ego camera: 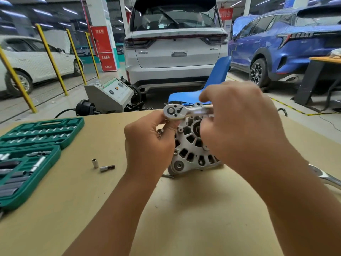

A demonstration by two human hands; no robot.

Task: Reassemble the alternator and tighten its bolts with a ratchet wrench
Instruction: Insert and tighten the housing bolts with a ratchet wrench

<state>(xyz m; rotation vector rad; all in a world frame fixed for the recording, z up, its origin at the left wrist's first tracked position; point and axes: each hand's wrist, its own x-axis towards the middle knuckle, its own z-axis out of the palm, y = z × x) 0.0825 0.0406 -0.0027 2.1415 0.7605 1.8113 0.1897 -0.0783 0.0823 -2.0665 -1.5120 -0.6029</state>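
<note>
An open green socket case (31, 154) lies far left of the alternator (191, 146), with two loose sockets (102, 165) between them on the tan table (184, 209). Just left of the alternator, the left hand (149, 143) curls its fingers under the ratchet wrench (177, 111) head. The right hand (241, 126), over the alternator's right side, wraps the wrench handle, apparently with fingers closed round it.

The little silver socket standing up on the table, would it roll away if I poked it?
The socket would probably tip first, since it stands on end. Being round, smooth metal, it would then likely roll on the flat table.
</note>
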